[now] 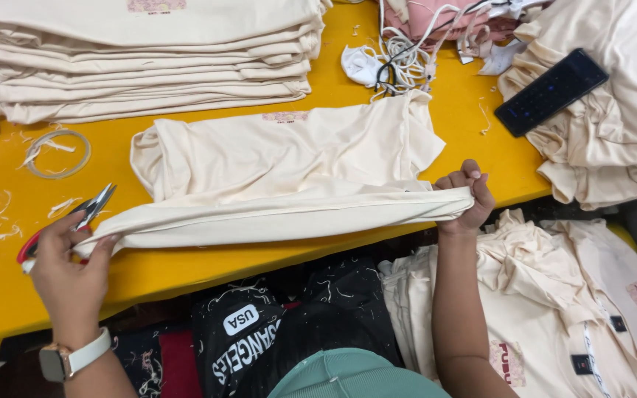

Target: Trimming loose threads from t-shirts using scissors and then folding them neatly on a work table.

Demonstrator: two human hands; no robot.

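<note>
A cream T-shirt [282, 158] lies on the yellow table [186, 269], its hem stretched taut along the near edge. My left hand [68, 269] pinches the hem's left end and also holds small thread snips [86, 214] with a red handle. A watch with a white strap sits on that wrist. My right hand [466, 199] is closed on the hem's right end at the table's edge.
A stack of folded cream shirts [149, 59] sits at the back left. Loose cream shirts with a black phone [551, 92] on top pile at the right. White cords [399, 59] lie at the back. A tape ring [57, 153] lies left. More garments [554, 309] lie below the table.
</note>
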